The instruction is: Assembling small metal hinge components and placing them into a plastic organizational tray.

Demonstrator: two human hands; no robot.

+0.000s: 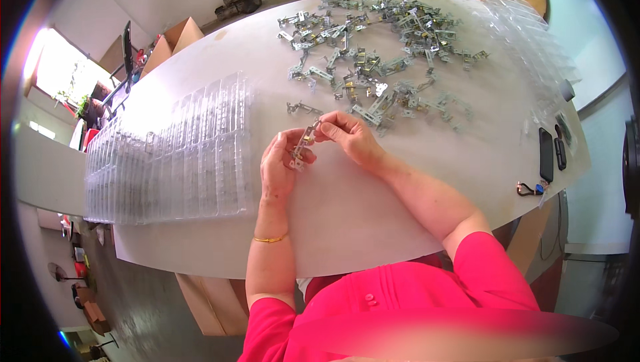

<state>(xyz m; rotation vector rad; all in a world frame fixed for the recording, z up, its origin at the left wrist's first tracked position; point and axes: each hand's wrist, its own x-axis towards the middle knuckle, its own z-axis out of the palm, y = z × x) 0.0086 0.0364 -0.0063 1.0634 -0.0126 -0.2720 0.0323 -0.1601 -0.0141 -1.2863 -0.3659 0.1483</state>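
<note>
In the head view, my left hand (275, 170) cradles a small metal bracket (305, 142) above the near middle of the table (333, 219), while my right hand (352, 138) pinches its far end between thumb and finger. If that pinch slackens, the bracket could slip and drop. Tangled brackets (420, 32) lie just beyond, where my right knuckles might snag. Drifting left, my wrist could knock the clear plastic tray (180, 152).
</note>
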